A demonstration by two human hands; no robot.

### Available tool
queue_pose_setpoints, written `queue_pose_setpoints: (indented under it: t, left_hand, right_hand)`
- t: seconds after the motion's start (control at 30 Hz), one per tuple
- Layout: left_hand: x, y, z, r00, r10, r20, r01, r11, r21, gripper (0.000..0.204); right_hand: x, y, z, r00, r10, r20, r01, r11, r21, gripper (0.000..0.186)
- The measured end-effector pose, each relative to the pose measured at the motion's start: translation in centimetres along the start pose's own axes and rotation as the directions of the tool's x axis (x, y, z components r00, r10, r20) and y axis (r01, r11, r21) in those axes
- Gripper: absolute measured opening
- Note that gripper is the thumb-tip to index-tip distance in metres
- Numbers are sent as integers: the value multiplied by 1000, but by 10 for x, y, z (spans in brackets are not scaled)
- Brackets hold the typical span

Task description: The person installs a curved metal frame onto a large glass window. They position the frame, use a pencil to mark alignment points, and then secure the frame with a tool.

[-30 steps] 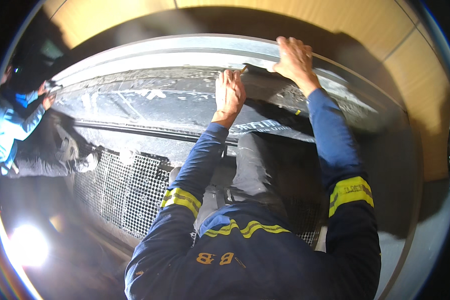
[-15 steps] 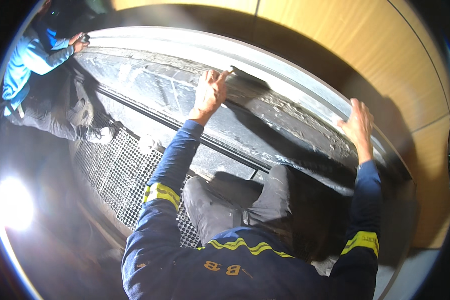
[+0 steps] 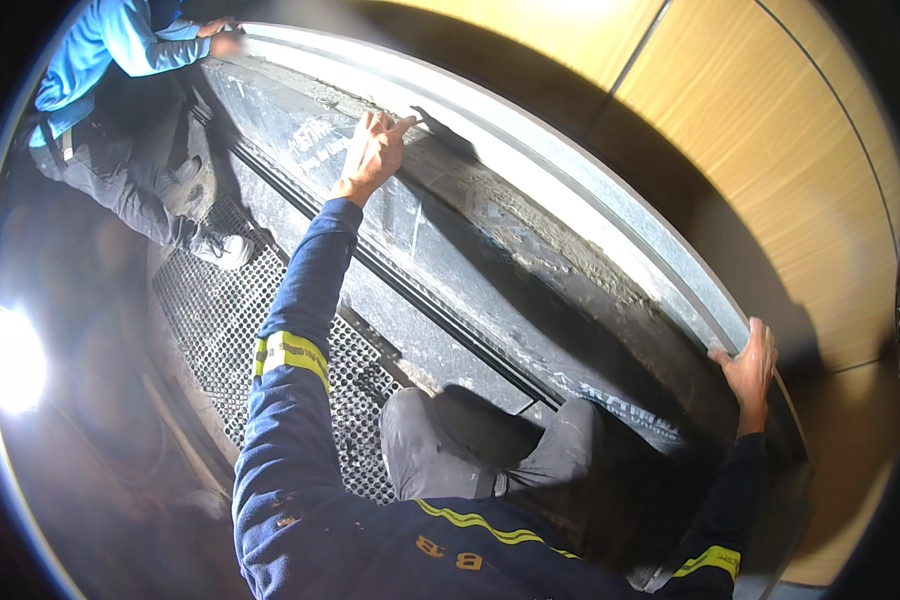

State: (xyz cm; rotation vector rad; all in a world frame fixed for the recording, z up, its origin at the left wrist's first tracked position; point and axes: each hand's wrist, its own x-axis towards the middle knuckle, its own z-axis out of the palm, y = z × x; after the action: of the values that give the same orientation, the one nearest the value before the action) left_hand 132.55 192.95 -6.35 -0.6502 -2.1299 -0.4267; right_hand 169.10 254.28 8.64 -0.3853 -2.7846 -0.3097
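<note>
One right hand [image 3: 750,370] clasped over the rim near the right end of a long pale strip [image 3: 580,185]; well apart, left hand [image 3: 375,155] farther along, curled beside its inner edge, hold impossible to tell; beyond, co-worker's hands [image 3: 226,43] by the far end.

White glare from a lamp [image 3: 8,360] at left, hard shadows on wood-toned panels [image 3: 770,150], fisheye bending, dark corners.
</note>
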Motion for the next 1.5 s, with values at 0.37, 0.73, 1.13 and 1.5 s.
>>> queue_pose_setpoints:
  t: [0.37, 0.73, 1.13, 1.5]
  left_hand:
    - [3, -90, -8, 992, -122, 44, 116, 986, 118, 50]
    - [3, -98, 25, 746, -633, -208, 666, 710, 230, 27]
    - [87, 353, 1, 166, -696, 699, 333, -628, -704, 35]
    - [92, 309, -140, 605, -621, 499, 231, -463, -856, 40]
  right_hand:
    - [6, 5, 10, 999, 44, -14, -44, 998, -53, 82]
    - [-2, -2, 0, 999, 40, -15, -41, 996, -75, 79]
    - [-38, 9, -3, 960, -139, -242, 154, 987, 41, 86]
    - [-52, 77, -127, 805, -120, -581, 47, 989, -138, 49]
